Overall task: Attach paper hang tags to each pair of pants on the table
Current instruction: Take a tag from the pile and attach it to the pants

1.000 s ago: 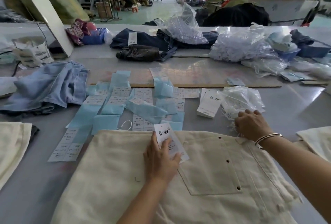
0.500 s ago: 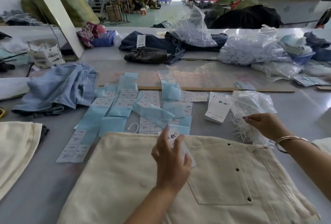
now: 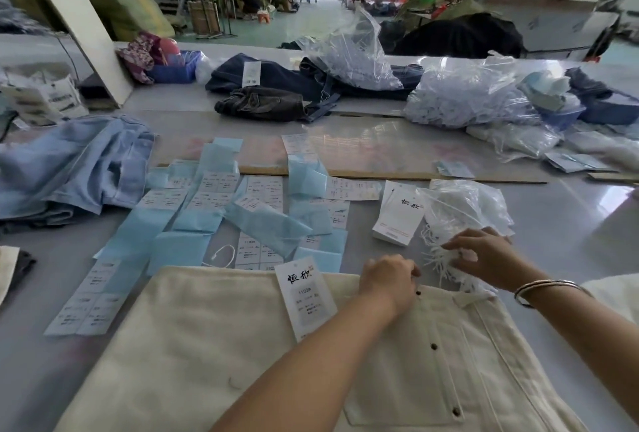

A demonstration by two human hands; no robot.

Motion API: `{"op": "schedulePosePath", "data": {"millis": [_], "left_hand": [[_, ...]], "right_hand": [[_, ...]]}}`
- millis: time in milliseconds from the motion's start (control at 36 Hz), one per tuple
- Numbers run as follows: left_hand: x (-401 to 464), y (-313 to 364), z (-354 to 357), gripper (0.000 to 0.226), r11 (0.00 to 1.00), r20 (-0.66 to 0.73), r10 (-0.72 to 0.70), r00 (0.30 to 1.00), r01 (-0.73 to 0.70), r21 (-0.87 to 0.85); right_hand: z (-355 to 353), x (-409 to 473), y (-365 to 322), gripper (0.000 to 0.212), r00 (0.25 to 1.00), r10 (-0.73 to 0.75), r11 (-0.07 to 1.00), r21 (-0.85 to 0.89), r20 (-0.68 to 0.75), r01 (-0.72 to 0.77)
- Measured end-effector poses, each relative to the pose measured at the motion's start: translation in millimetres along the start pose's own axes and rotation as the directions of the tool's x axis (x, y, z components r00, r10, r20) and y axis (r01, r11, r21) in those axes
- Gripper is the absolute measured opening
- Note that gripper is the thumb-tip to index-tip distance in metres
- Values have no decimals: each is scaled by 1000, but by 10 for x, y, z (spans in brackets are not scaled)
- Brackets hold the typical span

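Note:
A cream pair of pants [image 3: 214,345] lies flat on the grey table in front of me. A white paper hang tag [image 3: 306,298] with black characters rests loose on its waistband. My left hand [image 3: 389,281] sits at the waistband just right of the tag, fingers curled; what it holds, if anything, is hidden. My right hand [image 3: 484,255] pinches into a bundle of white tag strings [image 3: 446,264] spilling from a clear plastic bag [image 3: 466,207]. A stack of hang tags [image 3: 397,212] lies behind my left hand.
Blue and white sticker strips [image 3: 207,210] cover the table's middle. Light blue jeans [image 3: 72,169] lie at left, dark jeans [image 3: 262,103] and bags of strings [image 3: 466,96] at the back. More cream fabric [image 3: 612,293] shows at the right edge.
My left hand let go of the hang tag, which now lies on the pants, and moved right along the waistband. My right hand dug further into the string bundle.

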State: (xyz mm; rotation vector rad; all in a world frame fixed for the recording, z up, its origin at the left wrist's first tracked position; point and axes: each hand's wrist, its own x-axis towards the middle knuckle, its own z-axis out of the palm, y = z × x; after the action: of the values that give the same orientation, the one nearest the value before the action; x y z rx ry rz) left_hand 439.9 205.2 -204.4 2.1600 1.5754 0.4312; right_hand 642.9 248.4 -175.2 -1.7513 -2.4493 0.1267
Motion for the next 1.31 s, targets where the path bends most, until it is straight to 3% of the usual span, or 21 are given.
{"op": "schedulePosePath", "data": {"millis": [111, 333, 556, 639, 694, 750, 833, 917, 1028, 1139, 1250, 1306], "left_hand": [[97, 62, 65, 31, 1000, 13, 5, 1000, -5, 22], [176, 208, 174, 27, 994, -26, 61, 998, -63, -90], [307, 312, 269, 25, 986, -29, -85, 996, 80, -144], [316, 309, 307, 25, 984, -50, -111, 993, 103, -148], [321, 270, 318, 28, 976, -68, -139, 988, 125, -179], [326, 216, 319, 29, 966, -59, -151, 987, 135, -219], [308, 158, 248, 25, 936, -8, -162, 987, 151, -319], [237, 71, 75, 14, 871, 5, -159, 987, 143, -470], [-74, -112, -216, 13, 715, -52, -141, 989, 65, -697], [-436, -336, -490, 16, 636, 23, -128, 992, 99, -765], [-720, -545, -794, 7, 701, 128, -103, 986, 163, -694], [-821, -612, -922, 8, 765, 138, -112, 984, 174, -620]], "right_hand": [[19, 7, 52, 44, 990, -39, 997, -56, 136, 47], [66, 84, 62, 24, 1000, 23, 984, 179, -20, -19], [114, 183, 20, 22, 994, 98, 967, 242, -42, -85], [125, 181, 18, 30, 998, 59, 962, 266, 0, -56], [112, 144, 18, 31, 997, -43, 978, 206, 71, 27], [93, 103, 33, 25, 979, -145, 989, 20, 142, 143], [47, 51, 74, 25, 964, -154, 960, -197, 218, 198], [29, 37, 127, 21, 989, -124, 953, -268, 81, 141], [64, 58, 166, 14, 989, 2, 989, -148, -151, -24], [89, 54, 114, 16, 983, 139, 984, -97, -119, -151], [48, -47, -10, 44, 947, 312, 930, -225, 71, -290], [9, -153, -262, 51, 955, 293, 952, -78, -47, -296]]}}
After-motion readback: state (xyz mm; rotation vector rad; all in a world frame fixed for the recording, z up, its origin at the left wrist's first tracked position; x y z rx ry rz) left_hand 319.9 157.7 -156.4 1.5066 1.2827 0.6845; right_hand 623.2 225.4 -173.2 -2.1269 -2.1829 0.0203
